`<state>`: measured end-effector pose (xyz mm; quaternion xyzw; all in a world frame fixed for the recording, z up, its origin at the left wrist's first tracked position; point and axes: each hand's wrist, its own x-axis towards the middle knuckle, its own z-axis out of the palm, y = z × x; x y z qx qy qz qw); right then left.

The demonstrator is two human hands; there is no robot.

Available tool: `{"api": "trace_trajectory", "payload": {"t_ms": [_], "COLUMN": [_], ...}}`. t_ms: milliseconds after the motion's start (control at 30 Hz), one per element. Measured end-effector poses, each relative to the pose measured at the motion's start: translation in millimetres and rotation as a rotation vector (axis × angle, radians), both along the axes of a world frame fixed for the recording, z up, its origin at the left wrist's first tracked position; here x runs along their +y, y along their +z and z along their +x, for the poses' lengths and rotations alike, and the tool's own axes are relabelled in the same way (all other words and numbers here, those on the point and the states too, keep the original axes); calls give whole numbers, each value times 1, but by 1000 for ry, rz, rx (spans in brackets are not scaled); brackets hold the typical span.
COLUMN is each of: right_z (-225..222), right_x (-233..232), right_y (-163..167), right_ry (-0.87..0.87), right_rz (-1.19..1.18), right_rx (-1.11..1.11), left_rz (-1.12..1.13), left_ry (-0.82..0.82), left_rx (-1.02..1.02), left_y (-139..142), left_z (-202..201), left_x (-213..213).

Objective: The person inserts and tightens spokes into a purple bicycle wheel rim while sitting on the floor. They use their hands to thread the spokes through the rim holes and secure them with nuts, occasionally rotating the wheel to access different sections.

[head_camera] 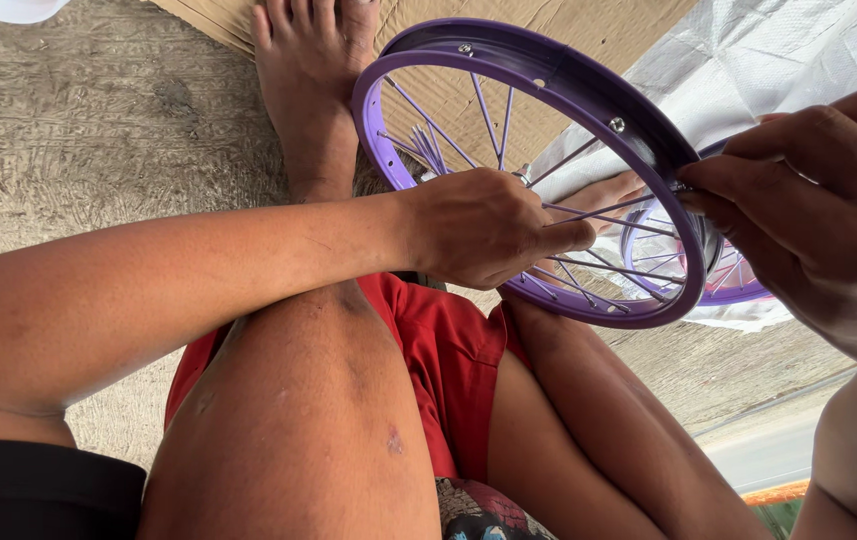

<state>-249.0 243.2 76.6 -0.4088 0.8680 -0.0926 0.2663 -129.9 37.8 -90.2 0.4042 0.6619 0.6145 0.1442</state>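
A purple bicycle wheel rim [548, 70] with thin purple spokes [608, 215] is held upright above my lap. My left hand [483, 228] reaches inside the rim and pinches a spoke near the hub. My right hand [813, 200] grips the rim's right edge, fingertips pressed where a spoke meets the rim. My bare foot [308, 80] rests on the ground behind the rim's left side.
A second purple rim [733, 285] lies on a white plastic sheet [778, 60] to the right. Brown cardboard [588, 25] lies under the wheel, on a rough concrete floor [98, 130]. My knees and red shorts [438, 350] fill the foreground.
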Motion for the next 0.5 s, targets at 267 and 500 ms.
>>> {"api": "trace_trajectory", "payload": {"t_ms": [267, 500], "right_z": [-3, -8], "right_x": [1, 1], "right_y": [-2, -3], "right_ry": [5, 89], "right_rz": [-46, -6], "right_rx": [-62, -55], "left_rz": [-37, -55], "left_ry": [-50, -39], "left_rx": [-86, -58], "left_y": [14, 12], "left_z": [-12, -10], "left_x": [-6, -5]}}
